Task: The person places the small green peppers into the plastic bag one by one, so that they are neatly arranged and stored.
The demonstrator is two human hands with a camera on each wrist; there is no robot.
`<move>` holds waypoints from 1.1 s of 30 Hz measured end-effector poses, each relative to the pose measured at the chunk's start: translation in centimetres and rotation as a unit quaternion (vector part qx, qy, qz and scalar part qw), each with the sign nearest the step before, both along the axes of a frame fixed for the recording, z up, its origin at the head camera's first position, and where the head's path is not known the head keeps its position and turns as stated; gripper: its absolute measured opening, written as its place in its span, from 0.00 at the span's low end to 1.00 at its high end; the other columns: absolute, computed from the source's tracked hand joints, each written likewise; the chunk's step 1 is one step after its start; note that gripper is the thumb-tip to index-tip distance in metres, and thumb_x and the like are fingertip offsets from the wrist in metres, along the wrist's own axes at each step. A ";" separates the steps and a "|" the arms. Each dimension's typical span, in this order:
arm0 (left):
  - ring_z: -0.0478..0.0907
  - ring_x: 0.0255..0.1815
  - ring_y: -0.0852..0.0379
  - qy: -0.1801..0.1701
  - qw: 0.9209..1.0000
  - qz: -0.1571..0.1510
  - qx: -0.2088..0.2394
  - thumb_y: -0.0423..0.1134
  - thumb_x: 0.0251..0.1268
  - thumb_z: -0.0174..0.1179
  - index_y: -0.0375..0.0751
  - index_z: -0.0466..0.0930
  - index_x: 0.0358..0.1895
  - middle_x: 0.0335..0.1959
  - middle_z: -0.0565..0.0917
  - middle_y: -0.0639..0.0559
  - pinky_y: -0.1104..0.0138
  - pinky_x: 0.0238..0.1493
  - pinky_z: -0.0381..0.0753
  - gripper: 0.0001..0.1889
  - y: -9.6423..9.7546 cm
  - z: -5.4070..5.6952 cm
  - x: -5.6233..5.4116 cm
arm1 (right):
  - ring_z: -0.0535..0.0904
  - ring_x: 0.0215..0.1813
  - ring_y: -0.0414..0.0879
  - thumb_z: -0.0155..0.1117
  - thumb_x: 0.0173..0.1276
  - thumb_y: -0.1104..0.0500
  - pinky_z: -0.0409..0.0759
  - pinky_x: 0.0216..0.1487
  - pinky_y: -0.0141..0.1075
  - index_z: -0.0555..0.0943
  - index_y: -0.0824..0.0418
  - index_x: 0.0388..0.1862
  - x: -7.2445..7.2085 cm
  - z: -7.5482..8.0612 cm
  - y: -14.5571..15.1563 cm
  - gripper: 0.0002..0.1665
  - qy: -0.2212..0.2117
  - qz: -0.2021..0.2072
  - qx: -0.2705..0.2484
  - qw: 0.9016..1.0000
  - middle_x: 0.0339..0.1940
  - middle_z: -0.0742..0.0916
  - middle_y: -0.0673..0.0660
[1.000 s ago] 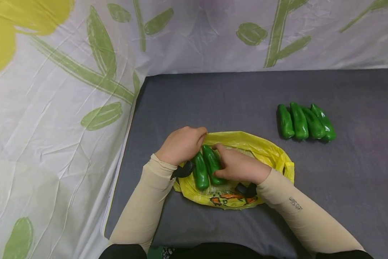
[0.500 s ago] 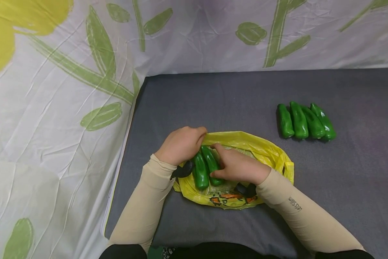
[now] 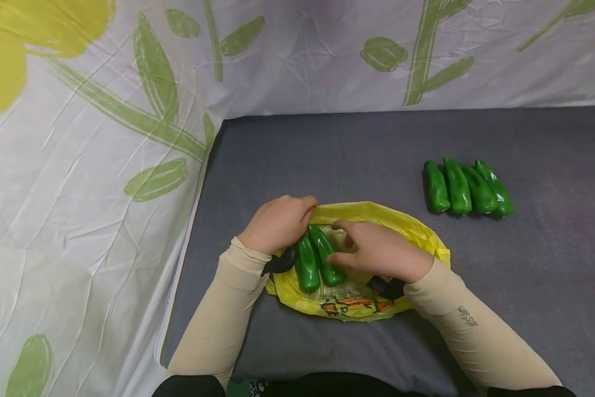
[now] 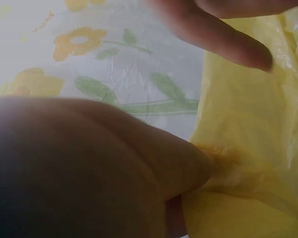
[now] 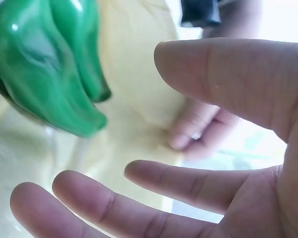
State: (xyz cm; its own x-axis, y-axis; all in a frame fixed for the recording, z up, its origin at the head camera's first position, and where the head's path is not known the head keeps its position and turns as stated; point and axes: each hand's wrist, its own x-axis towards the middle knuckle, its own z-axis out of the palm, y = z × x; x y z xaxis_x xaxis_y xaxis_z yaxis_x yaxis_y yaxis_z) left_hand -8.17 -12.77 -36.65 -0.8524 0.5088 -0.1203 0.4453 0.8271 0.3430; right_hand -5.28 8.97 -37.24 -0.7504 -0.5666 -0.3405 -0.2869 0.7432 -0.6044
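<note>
At the far left rim of a yellow plastic bag (image 3: pixel 371 209), my left hand (image 3: pixel 279 223) pinches the plastic. The left wrist view shows that pinch on the bag (image 4: pixel 248 109) up close. Inside the bag lie two glossy green peppers (image 3: pixel 307 264), side by side and nearly parallel. My right hand (image 3: pixel 381 248) is over the bag just right of them, thumb and fingers spread. In the right wrist view nothing is between its fingers (image 5: pixel 188 186), and the pepper pair (image 5: pixel 44 64) sits apart from them.
Several more green peppers (image 3: pixel 458 184) lie in a tight row at the back right of the grey tabletop (image 3: pixel 327 160). A white floral sheet (image 3: pixel 297 60) hangs behind the table and along its left side.
My right hand has let go of the right-hand pepper and drawn back slightly to the right, its fingers opening. The left hand keeps its place on the bag's rim.
</note>
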 end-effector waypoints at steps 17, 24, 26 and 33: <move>0.72 0.21 0.56 -0.002 1.000 -0.004 0.005 0.40 0.88 0.43 0.44 0.83 0.42 0.21 0.74 0.53 0.63 0.25 0.73 0.17 0.1 -0.1 0.1 | 0.86 0.38 0.47 0.67 0.76 0.43 0.84 0.43 0.49 0.78 0.61 0.69 -1.5 3.7 4.6 0.32 0.034 -0.091 -0.023 0.995 0.49 0.89 0.60; 0.72 0.22 0.56 0.004 1.000 -0.007 0.005 0.39 0.88 0.44 0.43 0.83 0.42 0.21 0.75 0.53 0.63 0.26 0.74 0.16 0.2 -0.1 0.1 | 0.85 0.53 0.58 0.63 0.79 0.42 0.81 0.53 0.58 0.75 0.63 0.71 -2.7 4.0 6.9 0.34 0.037 -0.148 -0.015 0.988 0.57 0.86 0.66; 0.73 0.22 0.56 0.003 1.000 -0.007 0.004 0.39 0.88 0.44 0.43 0.83 0.43 0.22 0.76 0.53 0.62 0.27 0.75 0.16 0.2 -0.1 0.1 | 0.82 0.58 0.62 0.63 0.79 0.40 0.79 0.57 0.61 0.74 0.64 0.72 -3.1 3.9 7.5 0.36 0.036 -0.167 -0.010 0.985 0.61 0.84 0.69; 0.73 0.23 0.56 0.005 1.000 -0.006 0.004 0.39 0.87 0.44 0.43 0.83 0.42 0.22 0.77 0.53 0.62 0.27 0.76 0.16 0.3 -0.2 0.1 | 0.79 0.61 0.63 0.62 0.78 0.39 0.77 0.58 0.62 0.72 0.63 0.74 -4.1 3.5 9.5 0.38 0.040 -0.216 0.014 0.975 0.65 0.80 0.70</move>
State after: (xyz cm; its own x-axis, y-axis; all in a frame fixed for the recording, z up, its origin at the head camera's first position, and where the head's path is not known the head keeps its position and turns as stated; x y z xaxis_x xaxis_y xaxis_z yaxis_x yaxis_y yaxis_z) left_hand -8.07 -12.52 -36.82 -0.8473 0.5200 -0.1081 0.4585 0.8189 0.3451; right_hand -9.38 18.43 -33.74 -0.9419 -0.1822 -0.2821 0.0121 0.8210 -0.5707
